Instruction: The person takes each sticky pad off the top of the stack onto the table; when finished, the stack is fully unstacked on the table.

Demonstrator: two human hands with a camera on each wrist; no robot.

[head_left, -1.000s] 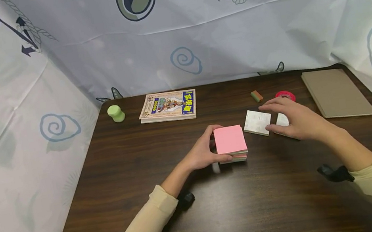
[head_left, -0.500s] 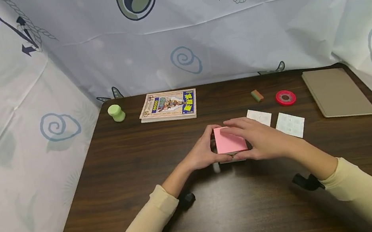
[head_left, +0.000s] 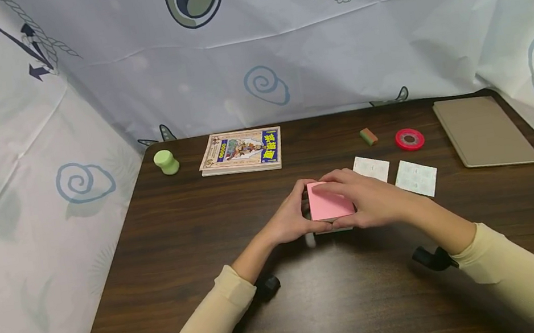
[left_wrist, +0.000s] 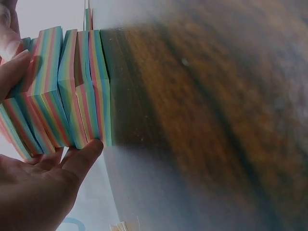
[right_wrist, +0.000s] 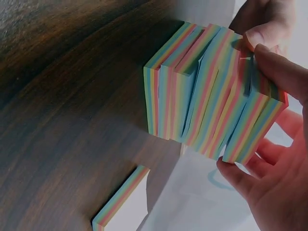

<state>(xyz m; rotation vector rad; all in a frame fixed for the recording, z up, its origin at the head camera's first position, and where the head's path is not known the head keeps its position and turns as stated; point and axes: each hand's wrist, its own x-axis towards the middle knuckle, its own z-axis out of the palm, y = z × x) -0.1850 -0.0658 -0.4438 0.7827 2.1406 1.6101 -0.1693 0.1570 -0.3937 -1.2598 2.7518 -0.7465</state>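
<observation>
A tall stack of sticky note pads [head_left: 329, 203] with a pink top sheet stands in the middle of the table. Its sides show pink, yellow, green and blue stripes in both wrist views, and the pads are slightly out of line. My left hand [head_left: 287, 218] grips the stack's left side, thumb at the near face. From the right, my right hand [head_left: 375, 199] grips the upper pads, thumb in front and fingers over the far side; the two thumbs nearly meet. Beyond the right hand lie two more pads, white side up: one pad [head_left: 373, 167], partly hidden, and another pad [head_left: 416, 178].
Along the back of the dark wooden table [head_left: 178, 231] are a light green spool-shaped object [head_left: 166, 162], a book [head_left: 242, 152], a small orange-and-green block [head_left: 368, 137] and a red disc [head_left: 410, 139]. A grey-brown board [head_left: 484, 131] lies at the right.
My right hand has moved left from the white pads to the stack and now holds it with the left hand. Over the last half second almost nothing has shifted.
</observation>
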